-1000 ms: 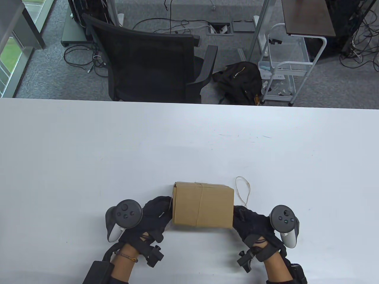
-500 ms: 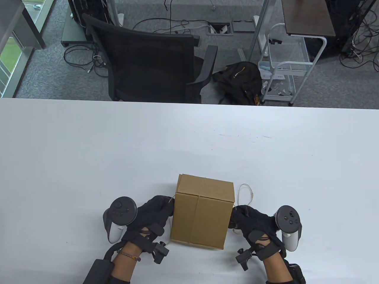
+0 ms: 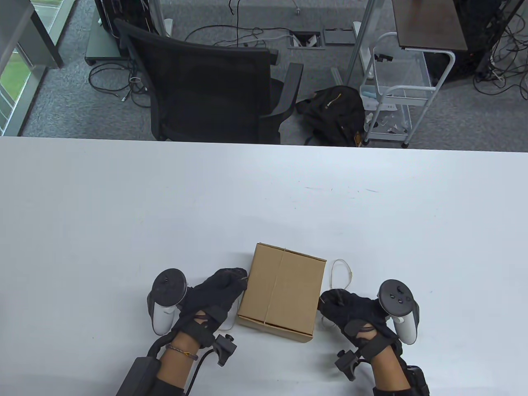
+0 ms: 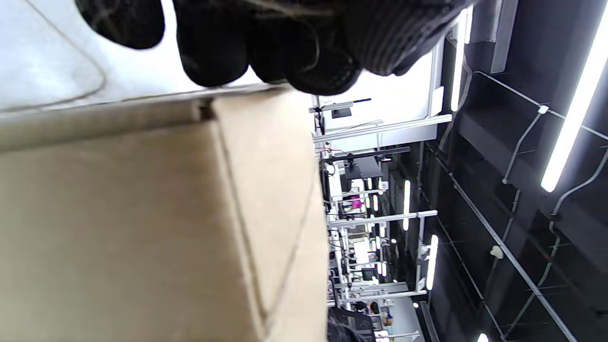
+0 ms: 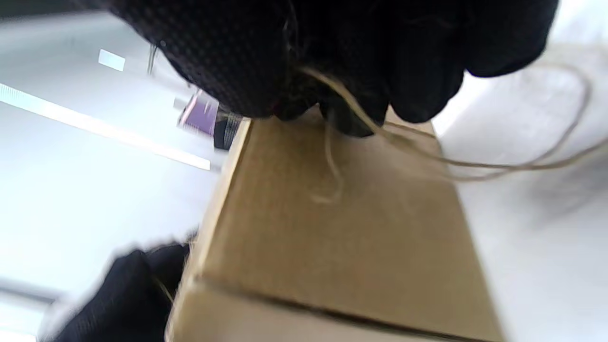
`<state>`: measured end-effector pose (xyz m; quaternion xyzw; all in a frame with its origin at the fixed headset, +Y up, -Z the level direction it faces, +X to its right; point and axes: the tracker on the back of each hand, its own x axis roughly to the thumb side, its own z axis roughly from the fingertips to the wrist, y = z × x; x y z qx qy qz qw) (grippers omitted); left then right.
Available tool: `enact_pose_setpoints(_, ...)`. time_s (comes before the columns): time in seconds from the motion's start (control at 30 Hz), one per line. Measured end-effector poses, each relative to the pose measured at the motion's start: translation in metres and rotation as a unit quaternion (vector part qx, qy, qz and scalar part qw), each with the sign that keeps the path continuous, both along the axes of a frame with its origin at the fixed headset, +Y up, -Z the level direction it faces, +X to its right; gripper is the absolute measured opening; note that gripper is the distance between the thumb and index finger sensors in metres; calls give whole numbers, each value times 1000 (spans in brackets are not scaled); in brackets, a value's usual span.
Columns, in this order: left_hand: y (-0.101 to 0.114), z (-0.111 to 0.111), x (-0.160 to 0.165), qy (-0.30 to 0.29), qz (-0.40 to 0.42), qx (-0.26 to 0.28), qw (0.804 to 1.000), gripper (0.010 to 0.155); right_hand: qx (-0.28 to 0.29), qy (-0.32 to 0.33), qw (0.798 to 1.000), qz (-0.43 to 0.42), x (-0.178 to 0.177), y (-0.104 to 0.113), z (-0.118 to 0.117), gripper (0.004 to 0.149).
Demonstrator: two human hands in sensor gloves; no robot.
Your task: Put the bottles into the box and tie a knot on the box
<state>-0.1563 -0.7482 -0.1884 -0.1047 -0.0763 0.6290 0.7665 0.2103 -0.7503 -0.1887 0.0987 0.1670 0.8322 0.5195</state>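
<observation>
closed brown cardboard box sits near table edge between my hands. right hand pinches thin tan twine to wrap; left hand fingers curled at box side, steadying.

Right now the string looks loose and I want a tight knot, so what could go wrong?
The slack loop of string on the table could snag or tangle. The right hand only pinches thin string, which may slip. The box, between both hands, left hand, could shift.
</observation>
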Motion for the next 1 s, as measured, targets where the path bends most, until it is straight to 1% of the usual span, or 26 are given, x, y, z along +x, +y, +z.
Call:
enact_pose_setpoints(0.07, 6, 4, 5, 2, -52, 38, 998, 49, 64, -7, 995, 71, -3, 16, 5, 40)
enact_pose_setpoints(0.1, 10, 6, 9, 2, -99, 65, 993, 49, 115, -4, 987, 112, -5, 24, 8, 40)
enact_pose_setpoints(0.13, 12, 8, 12, -1, -125, 79, 989, 49, 140, -7, 981, 132, -6, 28, 10, 40)
enact_pose_setpoints(0.17, 16, 11, 17, -6, -174, 109, 979, 49, 195, -13, 966, 171, -8, 36, 14, 39)
enact_pose_setpoints(0.2, 18, 14, 21, -5, -220, 135, 966, 49, 246, -3, 950, 192, -11, 42, 17, 38)
enact_pose_setpoints(0.23, 20, 16, 24, -1, -252, 152, 956, 48, 285, 3, 938, 199, -13, 45, 20, 38)
enact_pose_setpoints(0.27, 21, 19, 28, 3, -287, 171, 942, 48, 319, -1, 925, 206, -16, 46, 22, 38)
enact_pose_setpoints(0.3, 22, 20, 31, -1, -311, 192, 931, 48, 336, 8, 917, 214, -19, 46, 23, 38)
enact_pose_setpoints(0.33, 22, 21, 34, -3, -340, 211, 916, 48, 353, 33, 911, 212, -22, 44, 23, 38)
enact_pose_setpoints(0.4, 24, 20, 37, 1, -373, 223, 900, 48, 367, 51, 910, 185, -27, 39, 21, 38)
enact_pose_setpoints(0.43, 24, 19, 38, -1, -374, 221, 901, 48, 355, 61, 916, 173, -29, 35, 18, 38)
enact_pose_setpoints(0.5, 23, 17, 38, -5, -368, 212, 905, 48, 338, 66, 925, 163, -29, 28, 13, 38)
enact_pose_setpoints(0.57, 21, 14, 36, 0, -362, 213, 908, 48, 323, 53, 935, 139, -24, 22, 7, 39)
enact_pose_setpoints(0.6, 19, 12, 34, 1, -354, 208, 912, 48, 300, 52, 946, 114, -21, 19, 4, 39)
enact_pose_setpoints(0.63, 18, 11, 33, 1, -341, 204, 918, 48, 264, 55, 959, 82, -19, 17, 2, 39)
enact_pose_setpoints(0.67, 18, 9, 33, 1, -331, 201, 922, 48, 252, 50, 963, 84, -19, 17, 2, 38)
enact_pose_setpoints(0.7, 17, 9, 32, 0, -316, 198, 928, 48, 264, 42, 957, 109, -18, 18, 2, 38)
enact_pose_setpoints(0.73, 18, 9, 32, 1, -305, 199, 931, 47, 288, 34, 948, 135, -18, 20, 4, 38)
enact_pose_setpoints(0.77, 19, 10, 33, 5, -305, 202, 930, 47, 314, 32, 935, 162, -20, 24, 5, 38)
enact_pose_setpoints(0.8, 21, 11, 33, 3, -310, 213, 926, 47, 324, 34, 926, 190, -24, 27, 7, 38)
enact_pose_setpoints(0.87, 26, 14, 35, 3, -316, 229, 921, 47, 331, 28, 916, 227, -30, 32, 11, 39)
enact_pose_setpoints(0.9, 28, 16, 35, -2, -316, 234, 920, 48, 346, 29, 907, 239, -34, 35, 12, 39)
enact_pose_setpoints(0.93, 28, 18, 36, -10, -310, 236, 921, 48, 352, 31, 901, 251, -36, 36, 14, 39)
enact_pose_setpoints(1.0, 31, 22, 39, -7, -306, 240, 921, 48, 358, 29, 888, 288, -43, 41, 19, 39)
